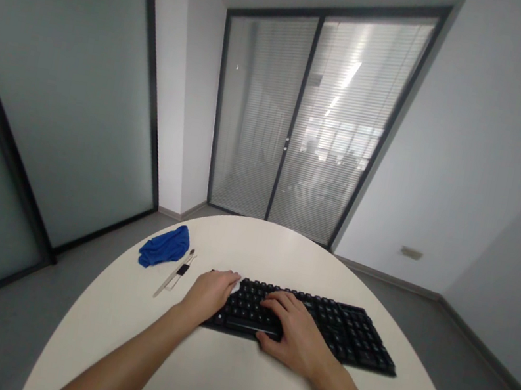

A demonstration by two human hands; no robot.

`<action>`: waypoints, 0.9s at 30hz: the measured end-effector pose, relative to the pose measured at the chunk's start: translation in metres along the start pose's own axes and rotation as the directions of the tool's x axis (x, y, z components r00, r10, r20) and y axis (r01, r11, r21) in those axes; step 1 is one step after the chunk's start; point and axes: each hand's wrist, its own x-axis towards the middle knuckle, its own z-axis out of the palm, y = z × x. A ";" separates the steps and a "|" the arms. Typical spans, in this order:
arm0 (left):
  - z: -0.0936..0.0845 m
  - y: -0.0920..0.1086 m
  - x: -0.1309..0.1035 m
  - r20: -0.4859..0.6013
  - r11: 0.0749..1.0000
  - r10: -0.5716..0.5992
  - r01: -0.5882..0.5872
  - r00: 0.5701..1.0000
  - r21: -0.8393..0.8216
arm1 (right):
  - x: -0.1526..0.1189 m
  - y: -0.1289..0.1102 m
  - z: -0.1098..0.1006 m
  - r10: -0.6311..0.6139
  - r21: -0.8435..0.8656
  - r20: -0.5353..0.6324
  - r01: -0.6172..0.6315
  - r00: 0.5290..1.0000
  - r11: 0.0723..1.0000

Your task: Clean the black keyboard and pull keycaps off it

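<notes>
A black computer keyboard (329, 323) lies across the pale round table. At its left end, my left hand (211, 293) is closed on a small white piece (236, 286) that looks like tissue or cloth, pressed against the keys. Most of that piece is hidden by the fingers. My right hand (290, 333) grips the keyboard around its middle, with the fingers bent over the keys and the thumb at the front edge. Parts of the keyboard are covered by both hands.
On the table (210, 373), left of the keyboard, is a crumpled blue cloth (165, 246). Beside it lie a thin light stick with a dark brush-like tip (173, 274) and a small black piece (183, 269). Glass partitions (297, 121) with blinds stand behind the table.
</notes>
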 end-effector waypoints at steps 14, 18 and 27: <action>-0.009 0.013 -0.004 0.111 0.984 0.013 -0.032 0.994 0.173 | 0.001 -0.003 0.000 0.010 0.030 0.011 -0.011 1.000 0.999; -0.008 0.010 -0.006 0.088 0.985 0.001 -0.016 0.996 0.169 | 0.000 -0.003 -0.001 0.008 0.028 0.017 -0.009 1.000 1.000; 0.009 0.006 -0.002 -0.087 0.995 0.059 -0.066 0.994 -0.076 | 0.001 -0.004 0.001 0.012 0.020 0.011 -0.013 1.000 1.000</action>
